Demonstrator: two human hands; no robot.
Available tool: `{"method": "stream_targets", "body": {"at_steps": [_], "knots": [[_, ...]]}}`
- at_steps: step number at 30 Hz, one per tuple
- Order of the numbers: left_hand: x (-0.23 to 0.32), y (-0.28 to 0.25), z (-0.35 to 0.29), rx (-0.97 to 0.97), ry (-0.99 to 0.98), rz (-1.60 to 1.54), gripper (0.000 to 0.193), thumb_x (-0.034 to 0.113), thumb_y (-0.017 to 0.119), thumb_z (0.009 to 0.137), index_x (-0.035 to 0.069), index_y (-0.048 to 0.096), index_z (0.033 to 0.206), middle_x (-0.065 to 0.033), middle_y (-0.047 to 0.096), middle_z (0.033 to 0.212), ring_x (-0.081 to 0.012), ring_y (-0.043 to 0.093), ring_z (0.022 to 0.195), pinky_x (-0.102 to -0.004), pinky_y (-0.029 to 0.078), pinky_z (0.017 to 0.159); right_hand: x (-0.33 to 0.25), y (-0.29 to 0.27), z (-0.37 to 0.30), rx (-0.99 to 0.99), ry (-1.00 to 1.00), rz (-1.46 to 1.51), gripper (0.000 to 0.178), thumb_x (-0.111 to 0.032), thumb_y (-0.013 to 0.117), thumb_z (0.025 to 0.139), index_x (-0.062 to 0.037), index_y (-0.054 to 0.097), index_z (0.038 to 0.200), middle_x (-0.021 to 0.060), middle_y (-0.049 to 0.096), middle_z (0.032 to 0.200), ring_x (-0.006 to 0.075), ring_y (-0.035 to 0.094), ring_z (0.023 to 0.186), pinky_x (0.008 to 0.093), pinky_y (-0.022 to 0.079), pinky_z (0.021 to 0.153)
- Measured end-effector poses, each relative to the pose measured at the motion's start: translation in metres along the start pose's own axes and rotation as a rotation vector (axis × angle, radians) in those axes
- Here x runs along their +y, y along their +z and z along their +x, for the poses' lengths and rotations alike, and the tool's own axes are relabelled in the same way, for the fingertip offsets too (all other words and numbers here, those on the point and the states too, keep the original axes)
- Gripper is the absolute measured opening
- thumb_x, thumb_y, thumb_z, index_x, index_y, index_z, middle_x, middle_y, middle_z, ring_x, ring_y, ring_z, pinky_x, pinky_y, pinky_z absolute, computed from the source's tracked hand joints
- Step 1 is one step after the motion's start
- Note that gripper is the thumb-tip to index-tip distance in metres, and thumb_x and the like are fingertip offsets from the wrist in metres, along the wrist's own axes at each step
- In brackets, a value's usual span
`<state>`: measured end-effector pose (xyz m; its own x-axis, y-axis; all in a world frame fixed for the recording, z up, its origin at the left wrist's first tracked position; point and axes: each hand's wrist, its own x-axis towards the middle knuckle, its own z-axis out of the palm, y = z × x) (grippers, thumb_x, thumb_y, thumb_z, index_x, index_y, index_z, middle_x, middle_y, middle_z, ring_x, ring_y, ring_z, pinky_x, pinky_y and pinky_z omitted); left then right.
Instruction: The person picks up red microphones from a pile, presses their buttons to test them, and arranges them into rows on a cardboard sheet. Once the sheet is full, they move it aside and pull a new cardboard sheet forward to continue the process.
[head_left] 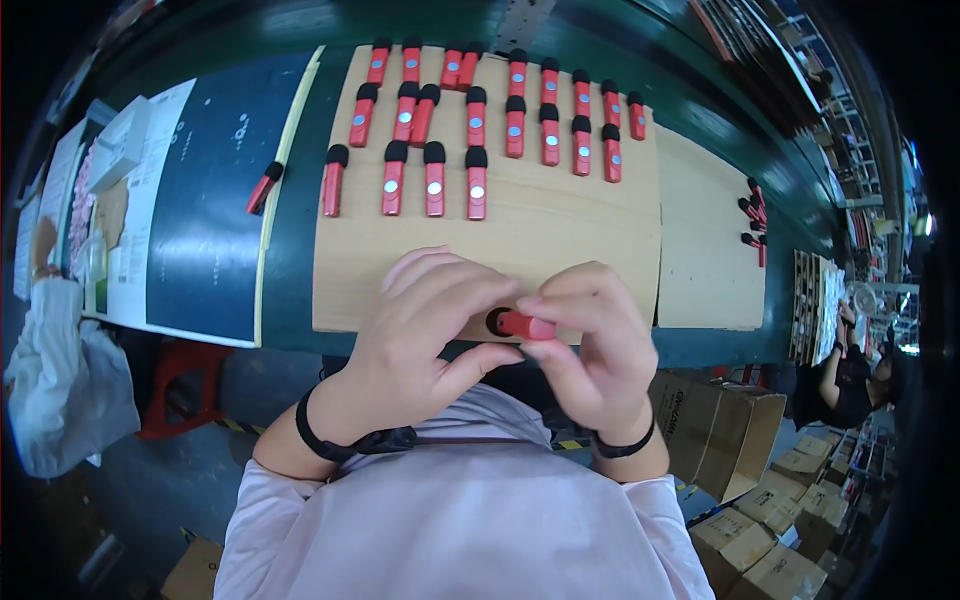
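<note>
In front of my body I hold a small red microphone [527, 325] with a black foam head. My right hand [600, 345] pinches its red body between thumb and fingers. My left hand [420, 335] curls round the black end, index finger above and thumb below; the exact contact is partly hidden. Beyond my hands, several similar red microphones [476, 190] lie in rows on a flat cardboard sheet [560, 230], black heads pointing away from me. Most show a pale round spot on the body.
One red microphone [264, 188] lies on dark blue printed board [205, 190] at left. More lie bunched on a second cardboard sheet [700, 240] at right. Co-workers sit at both sides. An open carton [725, 435] and a red stool [185, 390] stand below the table.
</note>
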<state>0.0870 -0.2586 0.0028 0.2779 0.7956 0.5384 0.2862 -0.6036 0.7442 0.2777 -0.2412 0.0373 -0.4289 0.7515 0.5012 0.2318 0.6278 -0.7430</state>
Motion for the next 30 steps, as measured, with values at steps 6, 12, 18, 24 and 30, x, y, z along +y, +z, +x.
{"method": "stream_targets", "body": {"at_steps": [6,12,18,24,30], "knots": [[0.001,-0.003,-0.007,-0.130,-0.058,0.297,0.037,0.021,0.074,0.075,0.004,0.062,0.104,-0.0098,0.060,0.106,-0.0277,0.057,0.098,-0.0427,0.041,0.091,0.032,-0.052,0.009,-0.023,0.145,-0.220,0.020,0.003,0.066,0.081,0.0029,0.064,0.102,0.0141,0.062,0.099,0.0217,0.061,0.087,0.0299,0.048,0.076],[-0.002,-0.002,-0.003,-0.184,-0.029,0.376,0.036,0.018,0.076,0.072,0.004,0.063,0.103,-0.0103,0.062,0.105,-0.0303,0.057,0.095,-0.0426,0.042,0.086,0.080,-0.098,0.015,0.012,0.123,-0.572,0.025,0.003,0.068,0.079,0.0003,0.062,0.103,0.0137,0.063,0.105,0.0277,0.063,0.095,0.0337,0.051,0.078],[-0.008,-0.001,0.001,-0.236,-0.044,0.423,0.032,0.018,0.073,0.075,0.004,0.062,0.101,-0.0089,0.060,0.104,-0.0265,0.056,0.096,-0.0406,0.041,0.088,0.091,-0.100,0.007,-0.176,0.064,-0.808,0.024,0.001,0.069,0.076,-0.0006,0.062,0.099,0.0133,0.063,0.108,0.0322,0.061,0.097,0.0359,0.051,0.081],[-0.011,0.000,0.004,-0.264,-0.047,0.422,0.031,0.017,0.073,0.075,0.005,0.062,0.101,-0.0086,0.060,0.103,-0.0262,0.056,0.097,-0.0404,0.041,0.089,0.106,-0.107,0.017,-0.193,0.040,-0.853,0.023,-0.001,0.069,0.078,-0.0016,0.062,0.099,0.0124,0.062,0.110,0.0311,0.060,0.100,0.0373,0.049,0.086],[-0.011,-0.002,0.004,-0.268,-0.061,0.401,0.029,0.016,0.073,0.075,0.005,0.062,0.100,-0.0084,0.061,0.103,-0.0267,0.056,0.096,-0.0407,0.041,0.088,0.123,-0.109,0.032,-0.161,0.041,-0.848,0.024,-0.003,0.069,0.079,-0.0022,0.062,0.102,0.0118,0.061,0.112,0.0310,0.059,0.103,0.0373,0.048,0.088]]}}
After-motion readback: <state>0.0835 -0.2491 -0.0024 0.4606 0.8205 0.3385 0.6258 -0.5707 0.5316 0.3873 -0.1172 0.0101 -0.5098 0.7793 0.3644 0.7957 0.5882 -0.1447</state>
